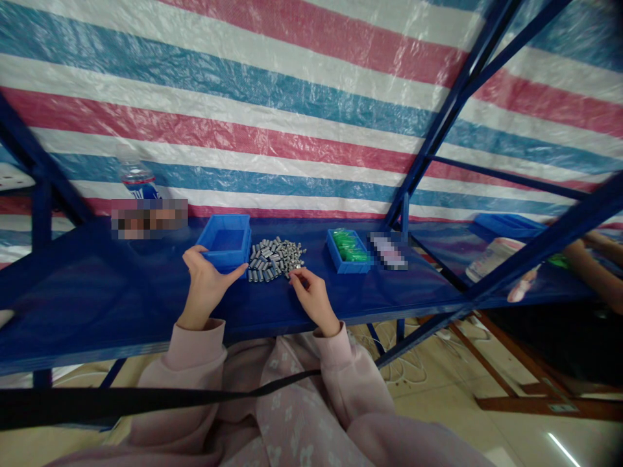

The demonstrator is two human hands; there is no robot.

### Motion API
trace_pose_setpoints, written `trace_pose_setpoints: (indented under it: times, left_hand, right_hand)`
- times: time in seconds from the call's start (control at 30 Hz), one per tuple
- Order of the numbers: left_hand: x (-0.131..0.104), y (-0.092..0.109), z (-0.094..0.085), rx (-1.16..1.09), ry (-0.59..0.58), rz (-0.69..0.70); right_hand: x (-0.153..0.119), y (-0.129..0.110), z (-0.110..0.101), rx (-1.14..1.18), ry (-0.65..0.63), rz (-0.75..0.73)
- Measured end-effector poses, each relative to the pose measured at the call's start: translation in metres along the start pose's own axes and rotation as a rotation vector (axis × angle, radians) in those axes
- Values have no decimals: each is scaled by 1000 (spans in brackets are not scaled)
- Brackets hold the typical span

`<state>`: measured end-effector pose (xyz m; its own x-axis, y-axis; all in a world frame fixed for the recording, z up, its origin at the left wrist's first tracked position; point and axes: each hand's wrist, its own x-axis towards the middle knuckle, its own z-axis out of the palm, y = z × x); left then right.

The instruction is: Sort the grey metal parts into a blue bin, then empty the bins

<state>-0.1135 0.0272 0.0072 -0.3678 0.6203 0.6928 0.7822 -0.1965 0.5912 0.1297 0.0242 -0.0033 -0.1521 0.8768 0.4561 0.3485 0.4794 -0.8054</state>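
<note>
My left hand grips the near side of a blue plastic bin, thumb at its right corner and fingers at its left. The bin stands on the blue table, and I see nothing lying on its visible floor. Right beside it is a loose pile of small silver metal cylinders. At the pile's near right edge, the fingertips of my right hand are pinched together. Whatever is between them is too small to name. To the right stands a smaller blue bin holding green items in clear plastic.
A clear plastic bottle stands at the back left, behind a blurred patch. Another blurred flat object lies right of the small bin. Blue frame posts rise behind. At far right, another person's arm reaches over the neighbouring table.
</note>
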Motion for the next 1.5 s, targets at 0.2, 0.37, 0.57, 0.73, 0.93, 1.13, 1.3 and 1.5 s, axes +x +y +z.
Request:
trace_pose_setpoints:
  times: [0.2, 0.37, 0.57, 0.73, 0.93, 1.13, 1.3, 1.5]
  left_hand:
    - [0, 2, -1, -2, -7, 26]
    - [-3, 12, 0, -11, 40, 11]
    - [-8, 25, -1, 42, 62, -24]
    - [-15, 49, -4, 120, 108, -23]
    - [-45, 98, 10, -34, 147, 172]
    - [-78, 125, 37, -188, -229, 283]
    - [-81, 122, 46, -203, -357, 298]
    - [-82, 123, 47, -161, -505, 348]
  right_hand:
    - [1, 2, 1, -36, -70, -45]
    - [2, 2, 2, -40, -110, -108]
    - [2, 2, 2, -90, -130, -145]
    - [2, 2, 2, -111, -136, -158]
    - [2, 4, 3, -100, -135, -156]
    - [1, 5, 0, -26, -128, -154]
    - [0, -1, -3, 87, -86, -62]
    - [-5, -3, -14, -64, 256, -36]
